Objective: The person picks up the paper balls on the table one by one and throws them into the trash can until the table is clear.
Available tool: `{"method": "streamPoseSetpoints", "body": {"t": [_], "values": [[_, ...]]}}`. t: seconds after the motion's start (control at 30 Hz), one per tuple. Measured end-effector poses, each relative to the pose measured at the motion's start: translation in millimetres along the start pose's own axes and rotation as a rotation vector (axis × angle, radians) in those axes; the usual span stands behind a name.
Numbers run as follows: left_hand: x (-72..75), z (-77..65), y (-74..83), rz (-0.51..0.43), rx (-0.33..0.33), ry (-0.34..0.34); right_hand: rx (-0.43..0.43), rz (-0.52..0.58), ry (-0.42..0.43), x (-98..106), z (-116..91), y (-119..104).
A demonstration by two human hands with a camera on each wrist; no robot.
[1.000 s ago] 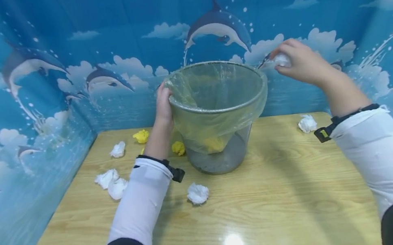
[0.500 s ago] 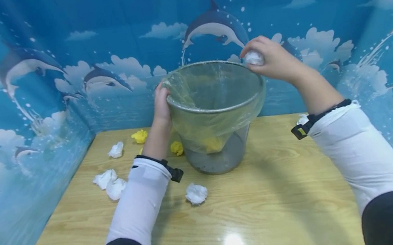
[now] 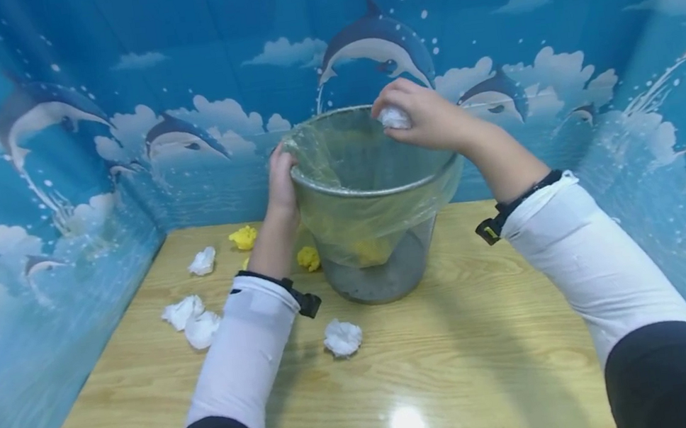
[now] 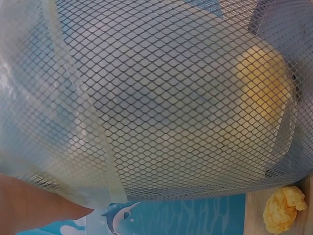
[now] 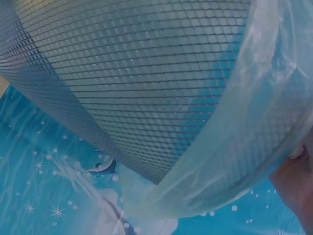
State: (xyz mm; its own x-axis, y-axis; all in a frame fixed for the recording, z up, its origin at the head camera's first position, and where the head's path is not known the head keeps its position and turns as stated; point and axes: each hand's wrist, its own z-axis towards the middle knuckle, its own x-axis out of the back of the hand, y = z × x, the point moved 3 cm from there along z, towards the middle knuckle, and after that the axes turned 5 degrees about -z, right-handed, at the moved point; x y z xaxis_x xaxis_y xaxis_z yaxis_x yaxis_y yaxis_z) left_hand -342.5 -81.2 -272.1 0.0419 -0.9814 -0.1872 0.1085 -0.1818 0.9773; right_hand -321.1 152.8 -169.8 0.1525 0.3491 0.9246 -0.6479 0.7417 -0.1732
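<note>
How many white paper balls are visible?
5: one ball in the right hand, three balls left of the left arm, one in front of the bin. More may be hidden.

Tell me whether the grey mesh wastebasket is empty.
Not empty. Through the round grey mesh wastebasket, a yellow paper-like clump shows low inside its translucent yellowish plastic liner.

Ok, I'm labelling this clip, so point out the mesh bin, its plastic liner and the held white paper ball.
Mesh bin (image 3: 409,266), head view: its lower wall.
Plastic liner (image 3: 403,208), head view: its outer overhang.
Held white paper ball (image 3: 394,118), head view: its uncovered side.
</note>
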Motion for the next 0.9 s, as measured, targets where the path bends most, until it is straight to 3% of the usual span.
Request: {"method": "streamPoseSetpoints", "body": {"t": [0.37, 0.9], "values": [[-0.4, -0.5, 0.9, 0.013, 0.013, 0.007, -0.013, -0.002, -0.021, 2.0, 3.2, -5.8], [-0.6, -0.3, 0.8, 0.002, 0.012, 0.009, -0.069, -0.106, -0.164, 0.5, -0.1, 1.9]]}}
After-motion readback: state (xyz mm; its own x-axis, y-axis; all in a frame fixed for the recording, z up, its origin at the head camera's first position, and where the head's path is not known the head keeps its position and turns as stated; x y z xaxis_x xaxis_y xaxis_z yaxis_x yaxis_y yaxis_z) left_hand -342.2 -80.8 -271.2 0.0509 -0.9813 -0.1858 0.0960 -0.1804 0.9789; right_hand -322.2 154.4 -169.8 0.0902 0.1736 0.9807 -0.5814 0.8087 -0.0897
